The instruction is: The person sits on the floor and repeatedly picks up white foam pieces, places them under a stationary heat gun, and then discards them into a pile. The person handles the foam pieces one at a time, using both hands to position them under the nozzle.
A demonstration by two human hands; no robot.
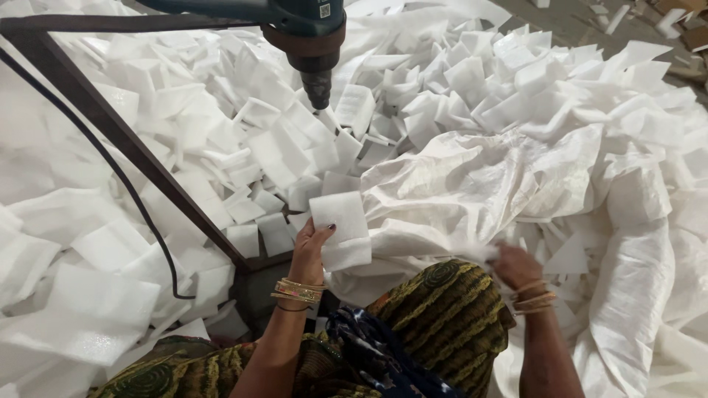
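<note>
My left hand [308,249] grips a small stack of white foam squares [341,228], held upright below the nozzle of a teal heat gun [313,44] that hangs pointing down from a dark metal frame. My right hand [516,267] reaches into a white woven sack [487,184] among loose foam pieces; it is blurred, and whether it holds a piece cannot be told. Gold bangles are on both wrists.
A large heap of white foam squares [273,140] covers the area ahead and to the left. A dark metal frame bar [125,140] runs diagonally at left, with a black cable [110,169] beside it. Green patterned cloth [442,317] covers my lap.
</note>
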